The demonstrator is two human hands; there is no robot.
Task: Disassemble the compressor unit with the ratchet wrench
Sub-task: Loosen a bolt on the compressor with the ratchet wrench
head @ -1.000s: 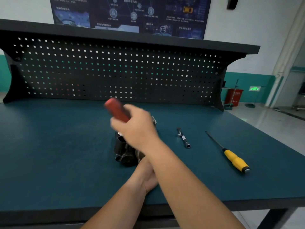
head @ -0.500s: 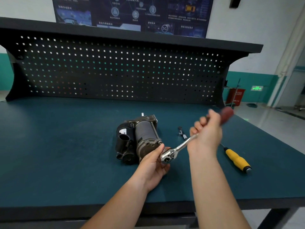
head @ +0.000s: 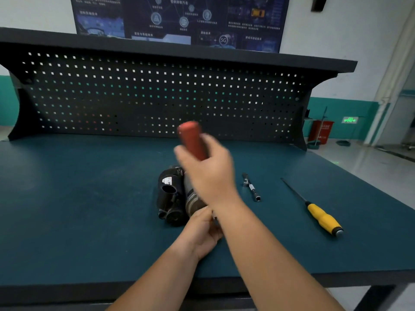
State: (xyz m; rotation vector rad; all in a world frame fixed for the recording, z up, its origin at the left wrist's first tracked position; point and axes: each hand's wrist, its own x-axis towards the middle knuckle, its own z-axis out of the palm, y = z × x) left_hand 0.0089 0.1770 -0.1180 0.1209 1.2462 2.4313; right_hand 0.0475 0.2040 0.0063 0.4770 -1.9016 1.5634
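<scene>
A teal-topped workbench stretched wide to the left of both hands, bare mat running to its near edge beneath the forearms. A black pegboard walled off the far edge beyond the raised right hand. The compressor unit lay on the mat directly under the right hand and just ahead of the left hand. It was well in from every edge.

The right hand was clamped around the red grip of the ratchet wrench. The blurred handle pointed up and away above the compressor. The left hand curled against the unit's near end. The right wrist crossed over its fingers, so what they held could not be told.

Right of the right hand lay a yellow-handled screwdriver, well apart and nearer the bench's right edge. A short extension bar sat between it and the hand, with open mat on either side.
</scene>
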